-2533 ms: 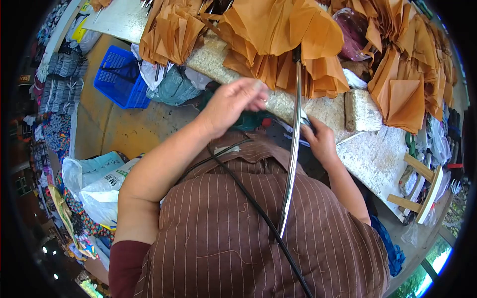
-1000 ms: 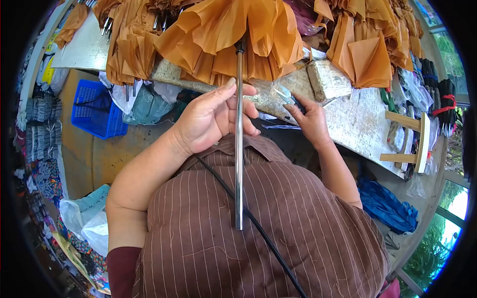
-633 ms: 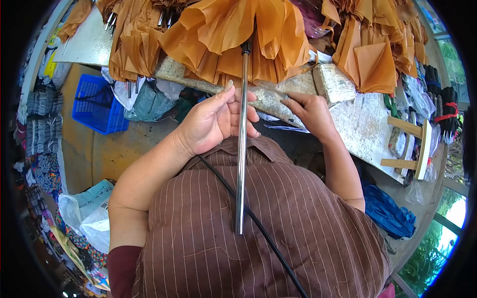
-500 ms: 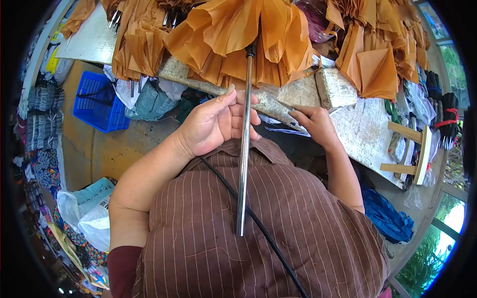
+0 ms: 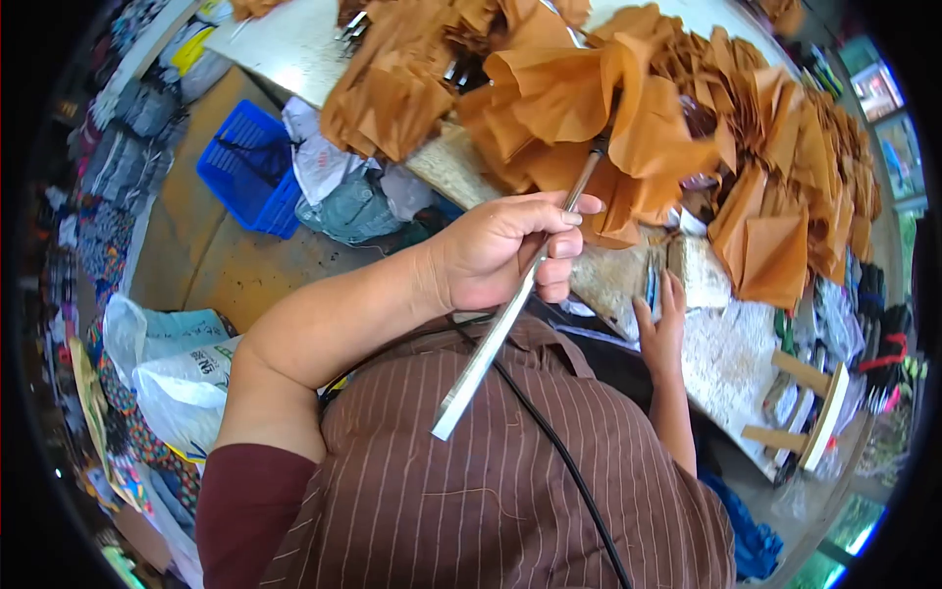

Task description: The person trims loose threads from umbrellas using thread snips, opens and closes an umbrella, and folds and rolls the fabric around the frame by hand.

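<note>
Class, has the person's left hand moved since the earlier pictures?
Yes. The left hand has moved rightward, farther from the blue plastic basket.

A stained, yellowish-brown floor (image 5: 221, 260) spreads across the left of the frame. A pale, scuffed worktop (image 5: 731, 358) slopes through the right, and a whiter tabletop (image 5: 294, 49) catches glare at upper left. Daylight shows in window panes (image 5: 849, 530) at lower right, greenery beyond.

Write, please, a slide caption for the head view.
Left hand holding an orange umbrella by its shaft, right hand open at the table.
</note>
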A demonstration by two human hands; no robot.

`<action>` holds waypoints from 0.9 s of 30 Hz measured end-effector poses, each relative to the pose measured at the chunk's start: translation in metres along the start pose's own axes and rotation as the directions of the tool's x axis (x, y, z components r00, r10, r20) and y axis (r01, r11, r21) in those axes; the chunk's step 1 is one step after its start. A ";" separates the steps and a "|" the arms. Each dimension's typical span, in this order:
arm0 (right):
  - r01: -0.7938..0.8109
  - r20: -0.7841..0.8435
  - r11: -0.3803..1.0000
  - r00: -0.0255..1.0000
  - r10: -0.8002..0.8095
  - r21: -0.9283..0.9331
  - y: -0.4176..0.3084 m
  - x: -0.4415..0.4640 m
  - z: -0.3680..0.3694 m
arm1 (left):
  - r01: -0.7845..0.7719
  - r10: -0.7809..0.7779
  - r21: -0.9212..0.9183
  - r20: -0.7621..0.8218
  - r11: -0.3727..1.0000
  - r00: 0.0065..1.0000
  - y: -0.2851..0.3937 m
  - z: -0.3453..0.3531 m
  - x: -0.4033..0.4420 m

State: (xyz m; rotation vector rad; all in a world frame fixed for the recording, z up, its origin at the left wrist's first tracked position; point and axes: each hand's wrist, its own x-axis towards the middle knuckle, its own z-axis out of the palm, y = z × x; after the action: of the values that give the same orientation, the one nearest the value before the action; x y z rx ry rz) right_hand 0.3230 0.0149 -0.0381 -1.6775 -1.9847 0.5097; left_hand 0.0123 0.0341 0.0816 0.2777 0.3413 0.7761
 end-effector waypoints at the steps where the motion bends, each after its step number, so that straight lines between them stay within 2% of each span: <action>1: -0.043 0.006 0.987 0.999 0.042 0.153 -0.006 0.001 -0.008 | 0.012 -0.012 -0.002 0.049 1.000 0.999 0.006 -0.001 -0.004; 2: -0.087 0.024 0.950 0.996 0.084 0.301 -0.009 0.005 -0.014 | 0.016 -0.020 0.121 0.035 0.993 0.999 0.010 0.002 -0.009; 3: -0.104 -0.014 0.813 0.990 0.137 0.572 -0.010 0.010 -0.019 | 0.023 -0.028 0.241 0.016 0.970 0.999 0.012 0.006 -0.014; 4: -0.101 -0.028 0.601 0.979 0.202 0.792 -0.008 0.016 -0.023 | 0.037 -0.037 0.357 -0.006 0.933 0.999 0.014 0.009 -0.018; 5: -0.147 0.043 0.336 0.954 0.298 0.930 -0.001 0.028 -0.029 | 0.072 -0.087 0.443 0.013 0.894 0.996 0.013 0.010 -0.019; 6: -0.059 0.051 0.043 0.983 0.176 0.997 -0.002 0.042 -0.038 | 0.113 -0.176 0.521 0.074 0.846 0.982 0.010 0.010 -0.018; 7: -0.099 0.096 -0.010 0.933 0.347 0.995 -0.017 0.055 -0.055 | 0.144 -0.240 0.620 0.073 0.771 0.968 0.004 0.009 -0.016; 8: 0.010 -0.007 -0.002 0.849 0.528 1.000 -0.057 0.073 -0.073 | 0.171 -0.306 0.710 0.065 0.683 0.950 -0.002 0.009 -0.013; 11: 0.200 -0.237 0.134 0.884 0.402 0.971 -0.072 0.110 -0.126 | 0.136 -0.345 0.910 0.007 0.391 0.939 -0.010 0.012 -0.005; 12: 0.260 -0.312 0.187 0.878 0.363 0.947 -0.072 0.119 -0.145 | 0.074 -0.321 0.903 0.073 0.423 0.944 -0.006 0.002 -0.006; 13: 0.316 -0.384 0.243 0.864 0.326 0.917 -0.070 0.125 -0.167 | -0.090 -0.104 0.971 0.115 0.220 0.988 0.002 -0.014 -0.010; 14: 0.368 -0.453 0.304 0.843 0.290 0.879 -0.068 0.131 -0.187 | -0.202 0.099 0.979 0.203 -0.025 0.974 0.012 -0.033 -0.015; 15: 0.414 -0.516 0.360 0.817 0.258 0.836 -0.066 0.136 -0.207 | -0.049 0.311 0.987 0.095 -0.151 0.946 0.023 -0.055 -0.021; 16: 0.450 -0.572 0.422 0.788 0.226 0.787 -0.065 0.141 -0.223 | 0.122 0.515 0.963 0.021 -0.241 0.857 0.038 -0.081 -0.027; 17: 0.477 -0.622 0.483 0.758 0.196 0.734 -0.064 0.146 -0.238 | 0.200 0.653 0.869 0.170 -0.452 0.738 0.056 -0.119 -0.033; 18: 0.489 -0.661 0.545 0.730 0.171 0.681 -0.065 0.149 -0.244 | 0.326 0.744 0.870 0.068 -0.370 0.664 0.077 -0.149 -0.040; 19: 0.483 -0.690 0.612 0.709 0.145 0.626 -0.065 0.156 -0.247 | 0.442 0.887 0.819 0.164 -0.367 0.431 0.083 -0.164 -0.048; 20: 0.465 -0.710 0.678 0.693 0.121 0.569 -0.066 0.162 -0.243 | 0.624 0.885 0.714 -0.012 -0.317 0.465 0.100 -0.177 -0.059; 21: 0.429 -0.722 0.748 0.685 0.096 0.507 -0.065 0.169 -0.231 | 0.624 0.903 0.655 0.261 -0.426 0.343 0.108 -0.225 -0.065; 22: 0.379 -0.721 0.812 0.689 0.074 0.445 -0.064 0.177 -0.211 | 0.706 0.938 0.652 0.025 -0.277 0.344 0.122 -0.244 -0.071; 23: 0.325 -0.711 0.868 0.702 0.045 0.375 -0.061 0.186 -0.182 | 0.711 0.964 0.654 0.125 -0.258 0.235 0.121 -0.262 -0.071; 24: 0.272 -0.693 0.914 0.721 0.014 0.301 -0.058 0.192 -0.147 | 0.672 0.937 0.740 -0.206 -0.039 0.282 0.126 -0.260 -0.073; 25: 0.228 -0.663 0.943 0.748 -0.009 0.244 -0.054 0.197 -0.107 | 0.457 0.923 0.888 -0.136 -0.047 0.361 0.126 -0.285 -0.073; 27: 0.179 -0.603 0.969 0.796 -0.041 0.169 -0.044 0.198 -0.016 | 0.462 0.916 0.886 -0.146 -0.048 0.374 0.125 -0.313 -0.066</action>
State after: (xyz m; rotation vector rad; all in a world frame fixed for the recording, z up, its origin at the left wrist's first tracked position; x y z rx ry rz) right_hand 0.2725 0.2014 0.0248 -1.3515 -1.4837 0.1151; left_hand -0.2353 0.1085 -0.1442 1.5126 2.1632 0.9987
